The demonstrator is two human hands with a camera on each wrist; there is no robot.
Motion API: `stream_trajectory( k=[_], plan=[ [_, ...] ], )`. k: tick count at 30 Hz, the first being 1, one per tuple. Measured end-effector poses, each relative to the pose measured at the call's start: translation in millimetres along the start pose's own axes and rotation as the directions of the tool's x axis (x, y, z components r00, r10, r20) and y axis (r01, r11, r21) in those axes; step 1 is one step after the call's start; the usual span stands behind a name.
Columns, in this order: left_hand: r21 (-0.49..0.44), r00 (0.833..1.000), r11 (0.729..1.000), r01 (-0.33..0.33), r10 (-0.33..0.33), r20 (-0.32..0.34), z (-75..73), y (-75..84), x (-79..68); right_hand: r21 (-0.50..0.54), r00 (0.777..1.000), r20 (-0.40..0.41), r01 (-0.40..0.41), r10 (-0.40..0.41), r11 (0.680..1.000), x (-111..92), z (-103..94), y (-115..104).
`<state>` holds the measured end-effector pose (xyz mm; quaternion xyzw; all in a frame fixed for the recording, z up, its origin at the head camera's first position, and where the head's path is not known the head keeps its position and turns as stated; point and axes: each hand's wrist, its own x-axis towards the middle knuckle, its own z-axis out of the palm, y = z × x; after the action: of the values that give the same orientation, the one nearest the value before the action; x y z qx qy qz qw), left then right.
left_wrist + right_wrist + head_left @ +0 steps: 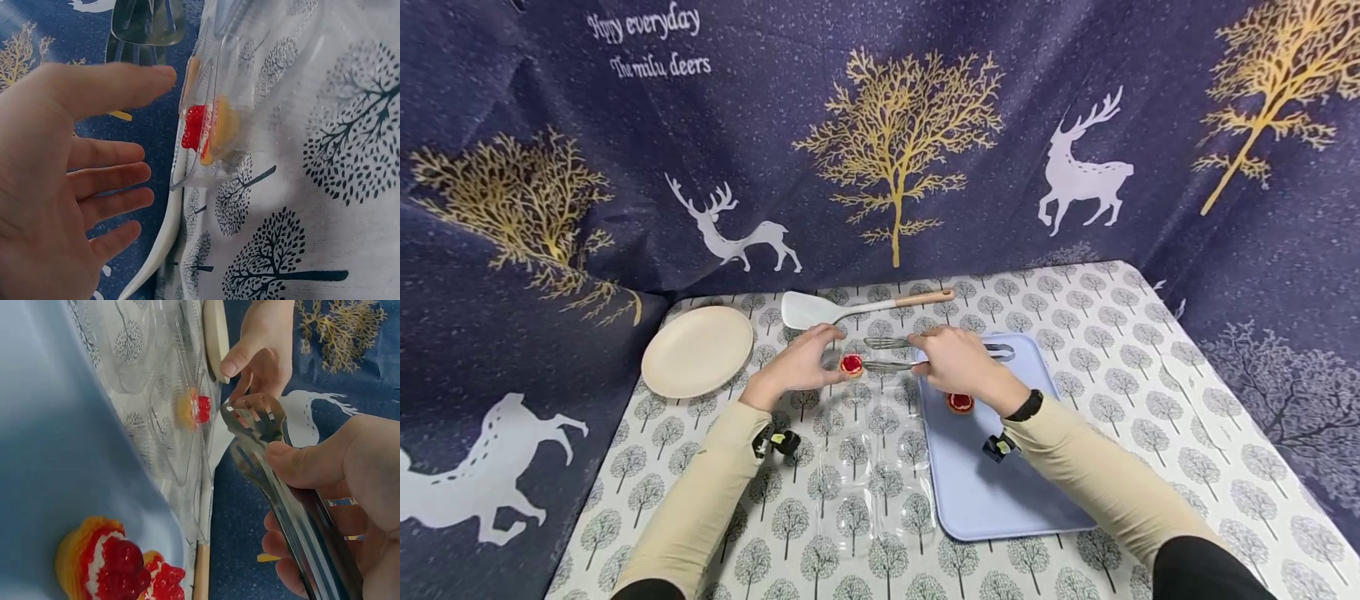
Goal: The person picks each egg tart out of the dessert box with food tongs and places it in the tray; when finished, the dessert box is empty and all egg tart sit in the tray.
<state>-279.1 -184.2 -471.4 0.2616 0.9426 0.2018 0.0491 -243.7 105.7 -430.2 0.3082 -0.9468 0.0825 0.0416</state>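
Observation:
My right hand (958, 360) grips metal tongs (300, 519), whose slotted ends are apart and point left. Between those ends and my left hand (801, 360), a small red-topped fruit tart (852, 365) sits in a far compartment of a clear plastic tray (846, 550). In the left wrist view, my left hand's fingers (119, 172) are loosely extended beside the tart, holding nothing. Under my right arm lies a pale blue tray (1000, 500). On it, the right wrist view shows a red-topped tart (103, 562) and part of another tart (165, 581).
A cream plate (697, 352) lies at the far left of the table. Behind the hands, a white spatula (808, 310) with a wooden handle lies across the patterned tablecloth (1120, 400). A dark cloth (760, 100) with deer and trees hangs at the back.

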Motion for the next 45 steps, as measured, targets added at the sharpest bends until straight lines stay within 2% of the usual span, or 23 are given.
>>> stream_trajectory(
  k=[6, 12, 18, 25, 36, 41, 45],
  plan=[
    [-0.008, 0.999, 1.000, 0.010, -0.010, 0.032, 4.2, -5.7, 4.8, -0.016, 0.999, 0.027, 0.020, -0.020, 1.000, 8, 3.0, -5],
    [-0.006, 0.999, 1.000, 0.006, -0.006, 0.035, 5.4, -9.0, 9.2, -0.027, 1.000, 0.020, 0.012, -0.012, 1.000, 18, 4.0, -8],
    [-0.020, 0.998, 0.999, 0.026, -0.025, 0.066, 5.6, -8.6, 12.0, -0.041, 1.000, 0.027, 0.009, -0.008, 0.999, 26, 9.0, -9],
    [0.000, 0.997, 1.000, 0.022, -0.022, 0.069, 7.3, -7.7, 14.6, -0.045, 0.999, 0.034, 0.008, -0.007, 0.999, 32, 12.2, -13],
    [0.015, 0.991, 0.997, 0.078, -0.080, 0.105, 12.6, -7.8, 13.7, -0.071, 0.998, 0.065, 0.011, -0.006, 0.997, 38, 18.0, -20],
    [0.017, 0.993, 0.998, 0.054, -0.056, 0.104, 12.9, -6.0, 14.2, -0.048, 0.996, 0.090, 0.000, 0.005, 0.999, 37, 18.0, -23],
    [0.026, 0.991, 0.997, 0.076, -0.079, 0.107, 11.0, -5.3, 13.4, -0.017, 0.996, 0.093, 0.005, -0.003, 1.000, 39, 18.9, -25]
  ],
)
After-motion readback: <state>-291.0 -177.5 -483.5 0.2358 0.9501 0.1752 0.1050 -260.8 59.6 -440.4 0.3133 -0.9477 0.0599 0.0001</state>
